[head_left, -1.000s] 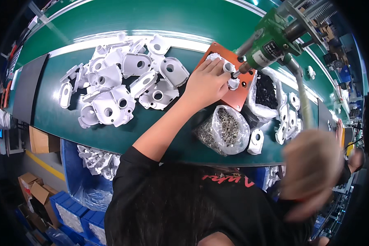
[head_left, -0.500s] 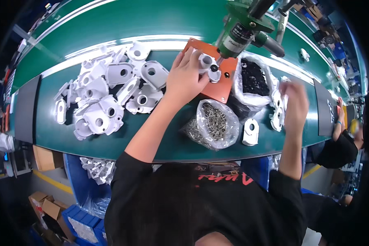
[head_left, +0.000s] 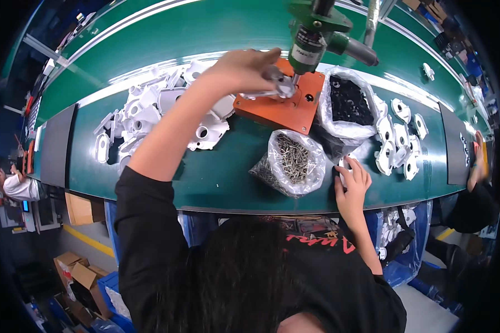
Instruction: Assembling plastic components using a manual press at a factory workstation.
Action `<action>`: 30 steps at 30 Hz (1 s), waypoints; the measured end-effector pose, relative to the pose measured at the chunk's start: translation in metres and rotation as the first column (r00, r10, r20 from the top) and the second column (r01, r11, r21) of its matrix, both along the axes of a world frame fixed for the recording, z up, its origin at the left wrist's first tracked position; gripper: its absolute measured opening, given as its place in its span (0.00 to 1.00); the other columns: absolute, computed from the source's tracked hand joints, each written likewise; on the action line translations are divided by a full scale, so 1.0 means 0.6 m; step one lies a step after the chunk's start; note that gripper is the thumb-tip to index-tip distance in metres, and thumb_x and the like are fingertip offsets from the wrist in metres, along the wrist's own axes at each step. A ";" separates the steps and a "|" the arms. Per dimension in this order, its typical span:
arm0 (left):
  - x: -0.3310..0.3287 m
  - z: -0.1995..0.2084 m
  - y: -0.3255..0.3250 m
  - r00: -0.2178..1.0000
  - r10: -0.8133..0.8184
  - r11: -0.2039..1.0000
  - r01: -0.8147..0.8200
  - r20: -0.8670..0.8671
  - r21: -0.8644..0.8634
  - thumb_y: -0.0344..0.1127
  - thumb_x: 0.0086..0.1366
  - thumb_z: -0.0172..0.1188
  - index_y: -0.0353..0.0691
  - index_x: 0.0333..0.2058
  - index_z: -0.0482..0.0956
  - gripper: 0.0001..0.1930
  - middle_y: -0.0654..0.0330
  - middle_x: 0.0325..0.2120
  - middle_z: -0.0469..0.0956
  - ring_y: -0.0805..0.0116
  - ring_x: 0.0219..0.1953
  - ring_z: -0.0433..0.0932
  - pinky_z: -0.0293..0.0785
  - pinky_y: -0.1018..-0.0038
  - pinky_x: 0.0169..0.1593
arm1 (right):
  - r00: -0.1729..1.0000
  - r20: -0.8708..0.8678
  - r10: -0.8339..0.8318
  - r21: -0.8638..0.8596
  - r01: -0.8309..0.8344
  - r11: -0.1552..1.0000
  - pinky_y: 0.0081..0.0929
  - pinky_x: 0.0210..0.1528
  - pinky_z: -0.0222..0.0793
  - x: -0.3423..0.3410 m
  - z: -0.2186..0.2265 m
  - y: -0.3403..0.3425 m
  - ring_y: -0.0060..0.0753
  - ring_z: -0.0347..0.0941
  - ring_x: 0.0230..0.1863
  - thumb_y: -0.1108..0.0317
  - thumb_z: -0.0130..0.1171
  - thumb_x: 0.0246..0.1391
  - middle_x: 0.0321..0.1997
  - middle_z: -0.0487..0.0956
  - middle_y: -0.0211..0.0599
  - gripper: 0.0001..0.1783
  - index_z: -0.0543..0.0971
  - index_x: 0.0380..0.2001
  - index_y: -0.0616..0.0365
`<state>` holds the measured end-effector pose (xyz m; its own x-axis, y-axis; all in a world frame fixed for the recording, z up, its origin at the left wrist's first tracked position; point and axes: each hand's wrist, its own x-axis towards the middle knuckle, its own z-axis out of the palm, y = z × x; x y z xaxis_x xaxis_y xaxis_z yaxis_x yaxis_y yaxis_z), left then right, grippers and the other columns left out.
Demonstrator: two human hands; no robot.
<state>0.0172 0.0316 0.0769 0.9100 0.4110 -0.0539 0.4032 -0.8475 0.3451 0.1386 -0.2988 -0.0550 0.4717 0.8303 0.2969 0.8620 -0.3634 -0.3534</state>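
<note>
My left hand (head_left: 244, 71) is closed on a white plastic housing (head_left: 286, 87), partly hidden and blurred, over the orange fixture block (head_left: 261, 115). The metal tip of a green powered tool (head_left: 310, 47) points down beside that housing. At the right, my right hand (head_left: 352, 186) has its thumb and fingers around a small white plastic part (head_left: 341, 165) on the table, mostly covered by the fingers. Just left of this hand stands a clear plastic bag of metal screws (head_left: 294, 161).
A heap of white housings (head_left: 141, 114) lies on the left of the green table (head_left: 222, 191). Behind the right hand is a bag of black parts (head_left: 347, 102). Several white parts (head_left: 400, 136) lie to its right. A dark panel (head_left: 454, 144) stands at the right end.
My left hand has shifted up and left, tilting the housing away from the tool tip. My right hand has come down and left from the right-hand white parts onto the single white part.
</note>
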 end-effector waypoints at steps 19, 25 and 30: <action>-0.118 -0.125 0.108 0.949 0.241 0.903 -0.142 -0.204 0.406 0.50 0.49 0.67 0.44 0.39 0.77 0.22 0.40 0.58 0.60 0.43 0.59 0.60 0.60 0.57 0.60 | 0.881 0.121 -0.456 0.153 0.438 0.886 0.42 0.47 0.62 0.161 -0.013 -0.040 0.47 0.66 0.48 0.67 0.60 0.45 0.43 0.74 0.40 0.23 0.70 0.48 0.57; -0.138 -0.140 0.128 0.989 0.138 0.981 -0.130 -0.050 0.141 0.39 0.51 0.67 0.38 0.31 0.74 0.14 0.47 0.47 0.70 0.51 0.51 0.67 0.64 0.63 0.52 | 0.863 0.128 -0.489 0.305 0.435 0.847 0.26 0.39 0.65 0.194 -0.021 -0.063 0.38 0.72 0.39 0.72 0.55 0.52 0.38 0.76 0.43 0.18 0.73 0.47 0.63; -0.138 -0.078 0.091 0.933 0.352 0.899 -0.315 0.072 -0.305 0.35 0.56 0.62 0.38 0.30 0.70 0.10 0.62 0.28 0.73 0.72 0.30 0.72 0.69 0.77 0.31 | 0.795 -0.510 -0.330 0.423 0.565 0.708 0.15 0.39 0.61 0.176 0.012 -0.062 0.16 0.68 0.36 0.72 0.53 0.56 0.39 0.77 0.31 0.14 0.72 0.46 0.63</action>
<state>-0.0655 0.0865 0.0299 0.7289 0.6756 -0.1106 0.5840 -0.5295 0.6153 0.2444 -0.3358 -0.0480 0.9099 0.2472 0.3331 0.4012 -0.3207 -0.8580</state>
